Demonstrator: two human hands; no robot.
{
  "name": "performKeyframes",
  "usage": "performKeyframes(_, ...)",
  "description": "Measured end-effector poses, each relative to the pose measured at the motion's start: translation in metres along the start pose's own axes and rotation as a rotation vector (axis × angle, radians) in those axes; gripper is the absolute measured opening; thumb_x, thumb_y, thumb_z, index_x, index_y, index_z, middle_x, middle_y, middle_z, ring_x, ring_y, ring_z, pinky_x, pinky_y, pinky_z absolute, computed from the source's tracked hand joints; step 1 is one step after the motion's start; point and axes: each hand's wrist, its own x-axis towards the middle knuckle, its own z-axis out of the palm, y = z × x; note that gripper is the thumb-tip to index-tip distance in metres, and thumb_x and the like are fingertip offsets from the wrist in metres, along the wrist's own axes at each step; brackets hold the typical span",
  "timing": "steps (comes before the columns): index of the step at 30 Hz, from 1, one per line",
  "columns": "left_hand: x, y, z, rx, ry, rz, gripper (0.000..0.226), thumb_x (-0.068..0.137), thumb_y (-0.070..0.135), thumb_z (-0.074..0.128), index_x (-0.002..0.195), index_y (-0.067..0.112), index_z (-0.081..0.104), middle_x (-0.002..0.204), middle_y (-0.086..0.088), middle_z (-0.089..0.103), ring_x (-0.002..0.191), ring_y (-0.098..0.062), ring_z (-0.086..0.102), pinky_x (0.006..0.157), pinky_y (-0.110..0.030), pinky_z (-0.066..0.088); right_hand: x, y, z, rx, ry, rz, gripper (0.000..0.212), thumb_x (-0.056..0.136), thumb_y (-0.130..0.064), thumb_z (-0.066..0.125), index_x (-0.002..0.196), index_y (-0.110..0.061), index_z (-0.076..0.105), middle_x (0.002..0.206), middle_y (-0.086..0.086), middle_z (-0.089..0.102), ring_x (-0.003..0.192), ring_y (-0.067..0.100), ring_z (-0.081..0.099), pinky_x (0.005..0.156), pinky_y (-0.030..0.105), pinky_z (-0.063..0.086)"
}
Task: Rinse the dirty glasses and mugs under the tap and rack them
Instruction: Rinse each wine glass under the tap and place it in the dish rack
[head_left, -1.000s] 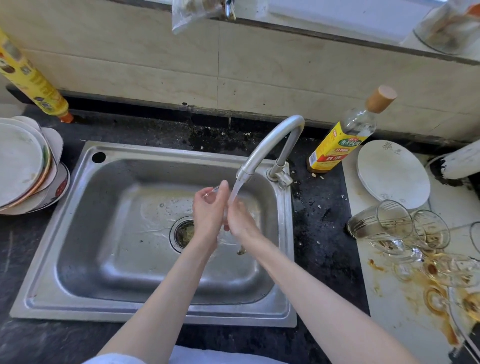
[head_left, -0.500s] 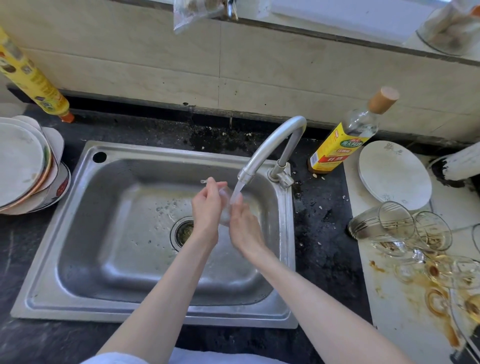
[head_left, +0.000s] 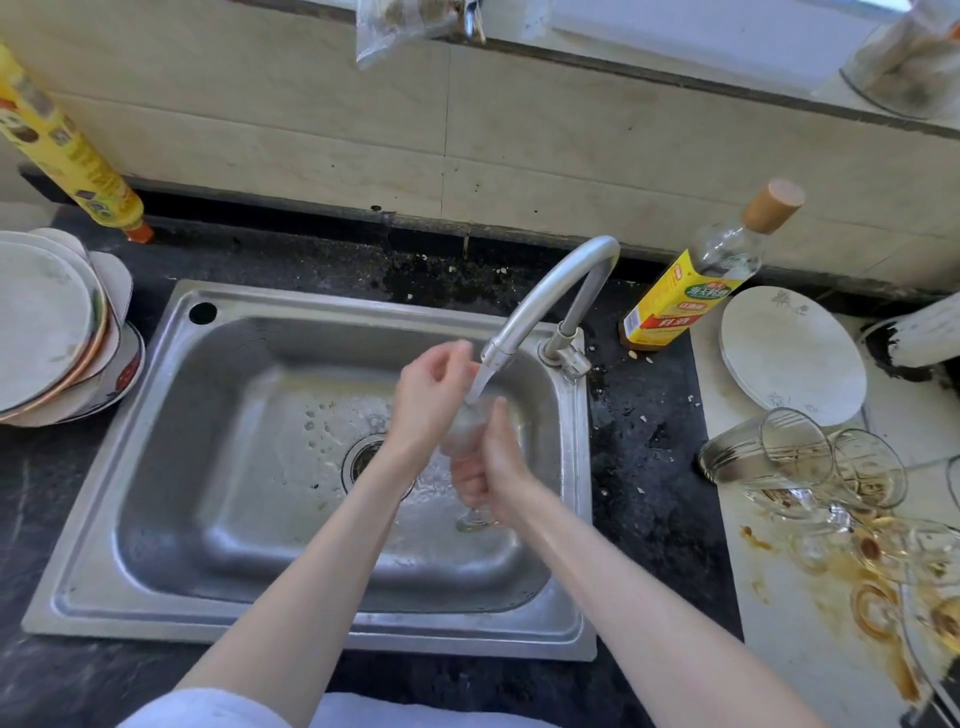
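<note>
A clear stemmed glass (head_left: 464, 427) is held upright under the running stream from the curved steel tap (head_left: 550, 296), over the right half of the sink (head_left: 311, 629). My left hand (head_left: 427, 397) wraps the glass bowl from the left, fingers curled near the spout. My right hand (head_left: 496, 465) grips the stem lower down, and the round foot shows just beneath it. Several dirty glasses (head_left: 797, 454) lie tipped on a stained white board at the right.
A stack of plates (head_left: 47, 327) stands left of the sink. A yellow-labelled bottle (head_left: 691, 283) and a white plate (head_left: 792, 353) sit behind the dirty glasses. A yellow tube (head_left: 67, 150) leans on the tiled wall at the back left.
My left hand has risen toward the spout and shifted around the glass bowl. My right hand has slid lower along the stem, rubbing the glass in the water.
</note>
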Motion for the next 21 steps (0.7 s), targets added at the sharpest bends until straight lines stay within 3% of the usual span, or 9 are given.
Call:
performKeyframes(3,-0.011,-0.009,-0.002,-0.097,-0.194,0.102,0.014,0.086,0.019,0.065,0.1,0.021,0.067,0.089,0.006,0.07,0.08,-0.006,0.062,0.069,-0.018,0.047,-0.006,-0.014,-0.012,0.125,-0.185,0.164,0.069,0.084,-0.074,0.02,0.045,-0.019,0.035,0.034,-0.005,0.021,0.027,0.009,0.013,0.038,0.012,0.008)
performKeyframes(7,-0.004,-0.006,0.005,-0.092,0.054,-0.084,0.018,0.084,0.017,0.063,0.069,0.027,0.066,0.049,0.012,0.061,0.054,-0.002,0.056,0.052,-0.015,0.044,-0.006,-0.008,-0.002,-0.046,-0.056,0.037,0.076,0.084,-0.075,0.005,0.06,-0.013,0.043,0.039,-0.004,0.03,0.031,0.008,0.023,0.036,0.015,0.017)
performKeyframes(9,0.003,-0.01,0.007,-0.063,0.172,-0.208,0.027,0.085,0.03,0.056,0.061,0.022,0.067,0.054,0.008,0.061,0.062,-0.016,0.059,0.061,-0.024,0.049,0.002,0.001,0.009,-0.317,0.083,-0.141,0.091,0.08,-0.078,-0.002,0.086,-0.01,0.057,0.06,0.003,0.048,0.044,0.008,0.031,0.043,0.021,0.026)
performKeyframes(11,0.004,-0.012,0.005,-0.134,0.217,-0.298,0.038,0.087,0.037,0.047,0.064,0.019,0.07,0.069,-0.003,0.068,0.078,-0.027,0.065,0.078,-0.038,0.054,0.008,0.01,0.013,-0.484,0.142,-0.269,0.09,0.072,-0.084,-0.005,0.124,-0.033,0.049,0.089,0.008,0.058,0.054,0.006,0.029,0.049,0.024,0.025)
performKeyframes(12,0.003,-0.011,0.004,-0.161,0.199,-0.316,0.042,0.091,0.039,0.042,0.066,0.02,0.07,0.075,-0.007,0.07,0.084,-0.029,0.066,0.084,-0.042,0.053,0.007,0.009,0.013,-0.484,0.134,-0.282,0.078,0.075,-0.082,-0.004,0.126,-0.046,0.043,0.086,0.005,0.058,0.054,0.005,0.028,0.048,0.022,0.024)
performKeyframes(13,0.001,-0.01,0.002,-0.183,0.159,-0.325,0.046,0.095,0.039,0.038,0.068,0.021,0.07,0.08,-0.008,0.07,0.088,-0.029,0.065,0.087,-0.042,0.052,0.005,0.007,0.01,-0.426,0.123,-0.259,0.07,0.081,-0.077,-0.001,0.12,-0.049,0.049,0.071,-0.002,0.055,0.05,0.004,0.029,0.044,0.02,0.024)
performKeyframes(15,-0.001,-0.008,0.0,-0.287,0.03,-0.34,0.047,0.1,0.038,0.032,0.075,0.021,0.068,0.087,-0.008,0.068,0.093,-0.028,0.063,0.089,-0.04,0.048,-0.003,-0.002,-0.001,-0.248,0.108,-0.18,0.073,0.09,-0.065,0.001,0.085,-0.026,0.062,0.043,-0.01,0.039,0.035,0.005,0.028,0.035,0.015,0.021)
performKeyframes(17,-0.004,-0.011,-0.003,-0.405,-0.146,-0.298,0.034,0.098,0.029,0.041,0.084,0.017,0.069,0.091,-0.008,0.067,0.095,-0.028,0.06,0.087,-0.04,0.046,-0.002,-0.003,-0.013,-0.161,0.087,-0.178,0.074,0.094,-0.059,0.001,0.061,-0.018,0.052,0.033,-0.009,0.03,0.028,0.006,0.022,0.035,0.014,0.016)
performKeyframes(21,-0.006,-0.023,-0.013,-0.465,-0.376,-0.224,0.027,0.092,0.007,0.044,0.11,0.011,0.063,0.099,-0.009,0.067,0.091,-0.026,0.063,0.078,-0.04,0.048,0.001,-0.005,-0.021,-0.239,0.111,-0.234,0.071,0.097,-0.056,0.006,0.062,-0.018,0.055,0.034,-0.008,0.038,0.034,0.008,0.031,0.043,0.023,0.024)
